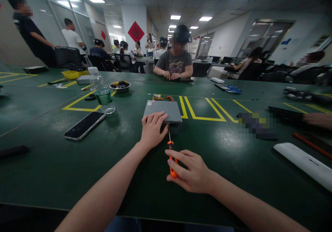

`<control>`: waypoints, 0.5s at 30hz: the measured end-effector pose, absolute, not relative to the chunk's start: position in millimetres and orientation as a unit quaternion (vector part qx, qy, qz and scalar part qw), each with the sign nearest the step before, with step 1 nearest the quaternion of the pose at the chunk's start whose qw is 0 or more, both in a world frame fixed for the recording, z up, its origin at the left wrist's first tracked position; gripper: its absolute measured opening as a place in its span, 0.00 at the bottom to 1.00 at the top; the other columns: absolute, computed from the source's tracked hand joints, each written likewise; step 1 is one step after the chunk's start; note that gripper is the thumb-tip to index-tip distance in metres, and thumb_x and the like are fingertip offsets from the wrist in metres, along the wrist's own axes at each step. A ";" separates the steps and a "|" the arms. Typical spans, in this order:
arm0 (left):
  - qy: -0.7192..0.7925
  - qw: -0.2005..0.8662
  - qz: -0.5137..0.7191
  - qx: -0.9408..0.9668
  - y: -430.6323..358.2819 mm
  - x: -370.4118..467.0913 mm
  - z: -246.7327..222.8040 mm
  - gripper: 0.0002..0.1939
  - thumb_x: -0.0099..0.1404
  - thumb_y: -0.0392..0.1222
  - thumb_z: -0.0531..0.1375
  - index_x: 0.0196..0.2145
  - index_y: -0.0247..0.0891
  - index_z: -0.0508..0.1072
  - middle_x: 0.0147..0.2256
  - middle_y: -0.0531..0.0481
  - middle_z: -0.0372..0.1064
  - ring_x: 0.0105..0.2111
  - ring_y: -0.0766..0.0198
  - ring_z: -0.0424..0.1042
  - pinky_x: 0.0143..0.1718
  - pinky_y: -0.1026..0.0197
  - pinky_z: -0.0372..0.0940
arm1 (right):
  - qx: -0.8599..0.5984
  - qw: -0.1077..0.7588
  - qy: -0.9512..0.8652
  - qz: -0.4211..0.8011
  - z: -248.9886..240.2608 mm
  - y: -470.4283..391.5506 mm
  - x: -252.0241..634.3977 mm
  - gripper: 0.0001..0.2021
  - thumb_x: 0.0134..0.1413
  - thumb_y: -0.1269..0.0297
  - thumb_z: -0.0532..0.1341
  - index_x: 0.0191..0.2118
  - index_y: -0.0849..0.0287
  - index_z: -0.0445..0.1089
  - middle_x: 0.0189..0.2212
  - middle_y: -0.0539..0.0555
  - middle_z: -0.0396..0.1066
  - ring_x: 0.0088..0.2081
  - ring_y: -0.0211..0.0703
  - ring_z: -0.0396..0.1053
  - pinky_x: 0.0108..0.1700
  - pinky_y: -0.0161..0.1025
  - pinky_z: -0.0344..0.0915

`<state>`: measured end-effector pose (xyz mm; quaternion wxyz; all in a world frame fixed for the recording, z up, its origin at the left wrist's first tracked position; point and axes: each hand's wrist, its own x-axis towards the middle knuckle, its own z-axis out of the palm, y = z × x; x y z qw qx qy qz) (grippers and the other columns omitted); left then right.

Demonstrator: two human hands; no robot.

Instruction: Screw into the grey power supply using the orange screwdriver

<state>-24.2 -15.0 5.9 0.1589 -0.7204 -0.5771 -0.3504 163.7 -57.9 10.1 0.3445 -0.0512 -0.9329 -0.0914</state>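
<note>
A grey metal box [164, 110] with a socket on its near side and coloured wires [166, 98] behind it lies on the green table [220, 183]. My left hand [153, 131] rests on the box's near left part, its fingers over the top and its thumb by the near side. An orange and black screwdriver [173, 171] points away from me, its tip at the near face of the box; the exact contact spot is too small to tell. My right hand [190, 169] holds the screwdriver's handle between its fingers and thumb.
Left of the box are a phone [85, 125], a water bottle [105, 98] and a metal bowl [120, 87]. A white long object [303, 162] and dark items lie at the right. Across the table sits a person [175, 60]; another person's hand [317, 120] reaches in at right.
</note>
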 end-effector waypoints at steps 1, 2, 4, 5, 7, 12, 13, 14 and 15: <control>-0.577 0.159 -0.350 -0.720 -15.0 -24.3 5.9 0.18 0.62 0.43 0.54 0.50 0.45 0.64 0.53 0.49 0.64 0.53 0.55 0.59 0.51 0.50 0.49 | -0.051 0.352 -0.931 -0.086 8.4 -57.2 163.6 0.11 0.59 0.60 0.56 0.42 0.64 0.62 0.44 0.66 0.69 0.43 0.44 0.69 0.38 0.39 0.67; -0.577 0.160 -0.351 -0.720 -14.9 -24.4 5.8 0.18 0.62 0.43 0.54 0.50 0.45 0.65 0.53 0.49 0.64 0.53 0.55 0.59 0.51 0.50 0.49 | -0.051 0.355 -0.930 -0.079 6.9 -56.8 163.6 0.12 0.59 0.59 0.56 0.42 0.64 0.62 0.43 0.65 0.69 0.42 0.43 0.69 0.38 0.39 0.67; -0.578 0.161 -0.352 -0.719 -14.8 -24.6 5.7 0.18 0.62 0.43 0.54 0.51 0.46 0.65 0.53 0.49 0.64 0.53 0.55 0.59 0.51 0.50 0.49 | -0.057 0.351 -0.933 -0.062 5.2 -57.0 163.4 0.14 0.59 0.57 0.56 0.42 0.64 0.61 0.43 0.64 0.69 0.42 0.44 0.70 0.40 0.39 0.68; -0.578 0.161 -0.351 -0.719 -14.7 -24.7 5.6 0.18 0.62 0.43 0.54 0.51 0.46 0.64 0.53 0.49 0.64 0.53 0.55 0.59 0.51 0.50 0.49 | -0.061 0.343 -0.936 -0.052 5.4 -57.5 163.4 0.15 0.59 0.56 0.55 0.43 0.64 0.61 0.43 0.64 0.69 0.42 0.44 0.69 0.40 0.39 0.68; -0.579 0.161 -0.350 -0.719 -14.5 -24.9 5.4 0.18 0.62 0.43 0.54 0.51 0.46 0.64 0.53 0.49 0.64 0.53 0.55 0.59 0.51 0.49 0.48 | -0.066 0.317 -0.945 -0.043 7.8 -59.2 163.5 0.16 0.60 0.56 0.53 0.46 0.64 0.61 0.45 0.64 0.67 0.44 0.45 0.68 0.42 0.40 0.68; -0.577 0.160 -0.349 -0.721 -14.7 -25.2 5.4 0.17 0.62 0.43 0.54 0.50 0.45 0.65 0.53 0.49 0.64 0.53 0.55 0.59 0.51 0.50 0.49 | -0.057 0.306 -0.947 -0.079 15.1 -60.3 165.2 0.13 0.62 0.62 0.50 0.48 0.62 0.61 0.46 0.66 0.66 0.48 0.47 0.66 0.40 0.41 0.67; -0.576 0.159 -0.349 -0.722 -14.8 -25.1 5.6 0.18 0.62 0.43 0.54 0.50 0.45 0.65 0.53 0.49 0.64 0.53 0.55 0.59 0.51 0.50 0.49 | -0.054 0.321 -0.942 -0.081 14.8 -59.7 165.5 0.12 0.62 0.62 0.51 0.47 0.62 0.61 0.46 0.67 0.66 0.46 0.46 0.67 0.39 0.41 0.67; -0.575 0.158 -0.350 -0.722 -14.9 -25.1 5.8 0.18 0.62 0.43 0.54 0.50 0.45 0.65 0.53 0.49 0.64 0.53 0.55 0.59 0.51 0.50 0.48 | -0.050 0.335 -0.937 -0.081 13.8 -58.9 165.7 0.11 0.61 0.62 0.52 0.46 0.63 0.61 0.46 0.68 0.66 0.45 0.45 0.68 0.38 0.40 0.67; -0.575 0.158 -0.351 -0.722 -14.9 -24.9 6.0 0.18 0.62 0.43 0.54 0.50 0.45 0.65 0.53 0.49 0.64 0.53 0.55 0.59 0.51 0.50 0.48 | -0.048 0.347 -0.933 -0.079 12.3 -58.2 165.7 0.11 0.61 0.62 0.54 0.45 0.64 0.61 0.46 0.68 0.66 0.43 0.44 0.69 0.38 0.40 0.67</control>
